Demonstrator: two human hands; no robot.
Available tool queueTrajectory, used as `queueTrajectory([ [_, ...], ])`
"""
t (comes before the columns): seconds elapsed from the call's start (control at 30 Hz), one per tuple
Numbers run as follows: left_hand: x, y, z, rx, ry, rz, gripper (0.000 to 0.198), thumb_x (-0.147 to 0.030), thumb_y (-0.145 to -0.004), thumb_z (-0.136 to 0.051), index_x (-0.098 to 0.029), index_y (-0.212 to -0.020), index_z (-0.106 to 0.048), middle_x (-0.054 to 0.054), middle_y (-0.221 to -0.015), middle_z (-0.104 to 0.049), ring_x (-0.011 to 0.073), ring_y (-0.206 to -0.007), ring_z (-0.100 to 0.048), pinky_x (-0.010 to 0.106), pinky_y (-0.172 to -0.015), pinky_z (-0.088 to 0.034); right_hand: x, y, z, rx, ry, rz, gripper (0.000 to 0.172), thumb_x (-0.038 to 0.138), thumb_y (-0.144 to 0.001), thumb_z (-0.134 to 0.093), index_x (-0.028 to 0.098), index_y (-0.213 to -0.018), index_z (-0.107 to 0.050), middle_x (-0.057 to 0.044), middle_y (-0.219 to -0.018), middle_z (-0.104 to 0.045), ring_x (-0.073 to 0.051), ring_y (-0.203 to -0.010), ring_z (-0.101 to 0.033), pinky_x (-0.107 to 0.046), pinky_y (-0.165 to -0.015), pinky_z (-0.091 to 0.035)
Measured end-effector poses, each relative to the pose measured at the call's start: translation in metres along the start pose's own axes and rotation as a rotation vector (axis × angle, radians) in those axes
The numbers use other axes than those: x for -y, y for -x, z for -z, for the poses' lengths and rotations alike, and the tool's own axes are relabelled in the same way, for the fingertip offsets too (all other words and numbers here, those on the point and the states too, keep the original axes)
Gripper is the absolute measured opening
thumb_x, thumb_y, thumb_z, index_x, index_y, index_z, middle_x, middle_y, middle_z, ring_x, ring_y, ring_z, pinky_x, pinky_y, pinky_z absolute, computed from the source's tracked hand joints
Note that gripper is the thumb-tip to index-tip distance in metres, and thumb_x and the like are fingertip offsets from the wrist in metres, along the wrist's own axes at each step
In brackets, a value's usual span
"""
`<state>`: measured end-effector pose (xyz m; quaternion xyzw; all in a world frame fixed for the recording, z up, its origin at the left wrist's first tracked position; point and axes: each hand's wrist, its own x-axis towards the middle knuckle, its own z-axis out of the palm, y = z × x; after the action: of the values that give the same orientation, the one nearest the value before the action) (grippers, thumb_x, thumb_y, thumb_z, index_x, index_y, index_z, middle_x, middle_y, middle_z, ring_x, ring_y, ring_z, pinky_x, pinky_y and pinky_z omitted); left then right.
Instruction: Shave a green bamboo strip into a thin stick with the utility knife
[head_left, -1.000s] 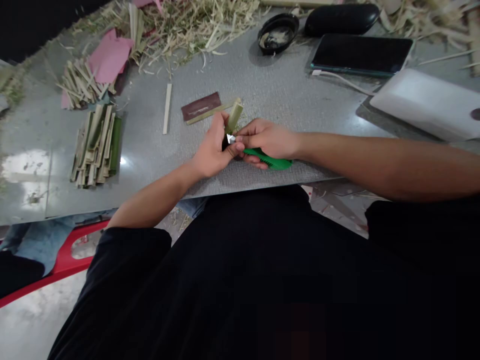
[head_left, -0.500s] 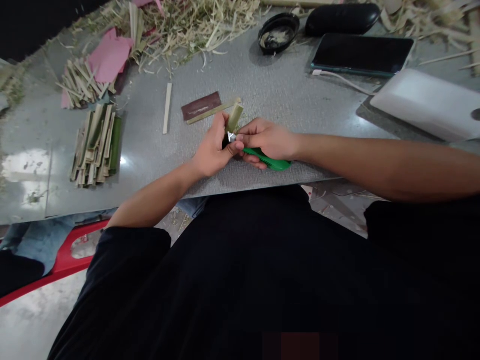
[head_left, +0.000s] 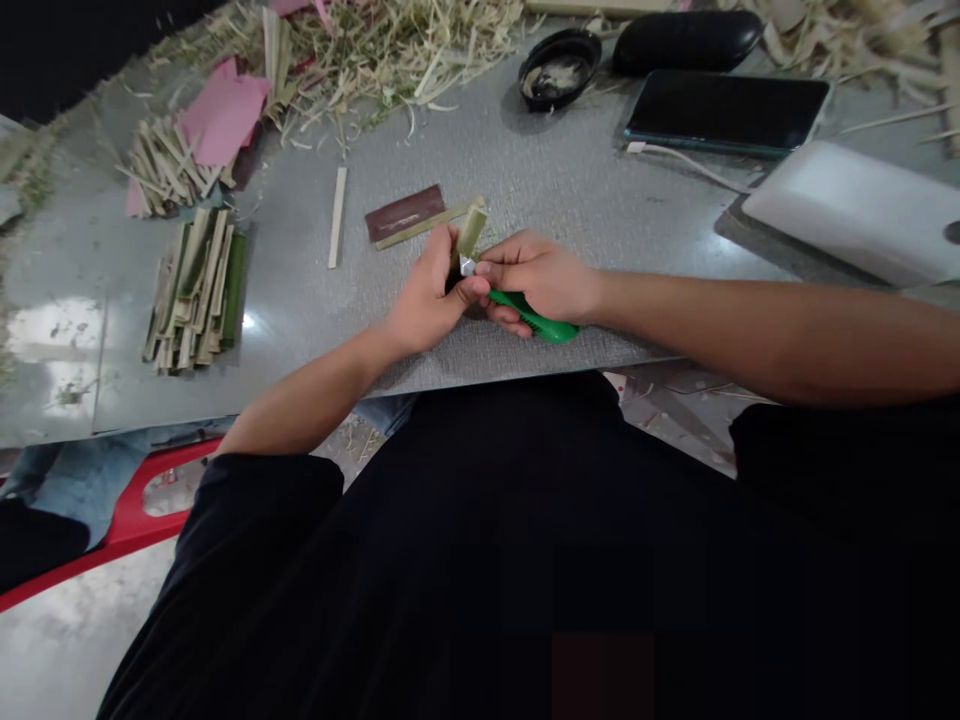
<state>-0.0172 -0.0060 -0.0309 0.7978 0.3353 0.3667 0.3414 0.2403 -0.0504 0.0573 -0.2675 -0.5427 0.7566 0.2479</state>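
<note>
My left hand [head_left: 429, 298] is closed around a short greenish bamboo strip [head_left: 472, 231], whose far end sticks up past the fingers. My right hand [head_left: 538, 277] grips a green-handled utility knife [head_left: 553, 328]. The knife's silvery blade end [head_left: 467, 266] lies against the strip, close to my left thumb. Just beyond the hands, a thin bamboo slat [head_left: 420, 230] rests along a dark red-brown rectangular piece [head_left: 405, 213]. Farther left on the table lies a single pale strip [head_left: 337, 218].
At left lie a stack of bamboo strips [head_left: 196, 290] and a smaller bundle by pink paper [head_left: 223, 115]. Shavings [head_left: 405, 50] cover the back. A black dish [head_left: 559, 70], a black case [head_left: 686, 42], a phone [head_left: 726, 110] and a white cabled device [head_left: 862, 210] stand to the right.
The blade end has shifted slightly up and right along the strip, and its visible part looks smaller. Both hands keep nearly the same place and hold.
</note>
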Motion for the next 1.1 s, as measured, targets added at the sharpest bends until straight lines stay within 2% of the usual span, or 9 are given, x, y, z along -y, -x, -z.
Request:
queueTrajectory([
  [0.13,-0.004,-0.002,0.002,0.056,0.003,-0.040,0.100,-0.127,-0.089,-0.069,-0.037,-0.132,-0.060,0.007,-0.118,-0.068,0.0310,-0.105,-0.057,0.061,-0.092,-0.062,-0.004,-0.002,0.006,0.109,-0.003,-0.038,0.061,0.060,-0.132,-0.082,0.023,-0.086,-0.064,0.003,-0.058,-0.057,-0.014,-0.040,-0.055,-0.024,-0.038,-0.048],
  [0.27,-0.014,0.001,0.001,0.085,-0.015,-0.064,0.103,-0.130,-0.090,-0.059,-0.036,-0.132,-0.054,0.006,-0.118,-0.064,0.0300,-0.103,-0.058,0.060,-0.092,-0.061,-0.006,-0.003,0.011,0.134,-0.002,-0.049,0.057,0.056,-0.131,-0.084,0.023,-0.088,-0.065,0.004,-0.060,-0.058,-0.014,-0.040,-0.054,-0.023,-0.038,-0.047],
  [0.37,-0.016,0.002,0.000,0.103,-0.024,-0.069,0.102,-0.129,-0.093,-0.059,-0.036,-0.134,-0.053,0.006,-0.117,-0.065,0.0296,-0.102,-0.060,0.058,-0.090,-0.062,-0.004,-0.002,0.009,0.122,0.005,-0.059,0.055,0.051,-0.132,-0.082,0.022,-0.088,-0.066,0.004,-0.060,-0.057,-0.013,-0.039,-0.052,-0.024,-0.038,-0.047],
  [0.5,-0.016,0.002,-0.001,0.029,-0.027,-0.109,0.089,-0.120,-0.107,-0.051,-0.036,-0.136,-0.055,0.007,-0.115,-0.064,0.0299,-0.098,-0.060,0.057,-0.083,-0.059,-0.001,-0.001,0.002,0.028,0.014,-0.025,0.054,0.043,-0.136,-0.076,0.022,-0.087,-0.065,0.004,-0.059,-0.057,-0.013,-0.040,-0.054,-0.022,-0.040,-0.048],
  [0.6,-0.020,0.000,0.002,0.035,-0.056,-0.060,0.083,-0.115,-0.112,-0.048,-0.036,-0.133,-0.052,0.006,-0.114,-0.062,0.0300,-0.101,-0.058,0.056,-0.087,-0.058,-0.001,-0.001,-0.001,-0.030,0.036,-0.020,0.055,0.039,-0.139,-0.068,0.024,-0.087,-0.062,0.004,-0.058,-0.055,-0.013,-0.041,-0.055,-0.021,-0.040,-0.047],
  [0.7,-0.021,-0.001,0.006,0.107,-0.058,-0.061,0.091,-0.121,-0.104,-0.055,-0.036,-0.136,-0.051,0.006,-0.118,-0.061,0.0302,-0.104,-0.060,0.056,-0.092,-0.059,-0.003,-0.001,0.001,0.029,0.047,-0.053,0.055,0.030,-0.140,-0.061,0.025,-0.085,-0.059,0.005,-0.057,-0.054,-0.013,-0.039,-0.051,-0.021,-0.040,-0.046],
  [0.8,-0.016,-0.002,0.005,0.111,-0.027,-0.090,0.097,-0.124,-0.098,-0.061,-0.035,-0.135,-0.053,0.006,-0.118,-0.061,0.0310,-0.105,-0.061,0.056,-0.092,-0.060,-0.004,-0.001,0.004,0.071,0.031,-0.085,0.050,0.019,-0.139,-0.055,0.023,-0.090,-0.063,0.006,-0.059,-0.056,-0.010,-0.039,-0.052,-0.019,-0.044,-0.047],
  [0.97,-0.006,0.001,-0.001,0.072,-0.006,-0.043,0.098,-0.124,-0.092,-0.069,-0.035,-0.129,-0.059,0.006,-0.114,-0.066,0.0308,-0.100,-0.062,0.060,-0.092,-0.063,-0.002,-0.001,0.005,0.070,0.031,-0.092,0.049,0.030,-0.137,-0.067,0.022,-0.089,-0.064,0.004,-0.058,-0.057,-0.012,-0.039,-0.052,-0.022,-0.040,-0.048],
  [1.1,-0.008,0.003,-0.001,0.013,-0.044,-0.013,0.091,-0.119,-0.104,-0.061,-0.033,-0.134,-0.061,0.006,-0.113,-0.067,0.0315,-0.102,-0.066,0.059,-0.092,-0.063,0.002,0.001,-0.001,-0.016,0.035,-0.069,0.051,0.037,-0.138,-0.072,0.023,-0.089,-0.064,0.004,-0.060,-0.056,-0.012,-0.040,-0.053,-0.021,-0.040,-0.048],
])
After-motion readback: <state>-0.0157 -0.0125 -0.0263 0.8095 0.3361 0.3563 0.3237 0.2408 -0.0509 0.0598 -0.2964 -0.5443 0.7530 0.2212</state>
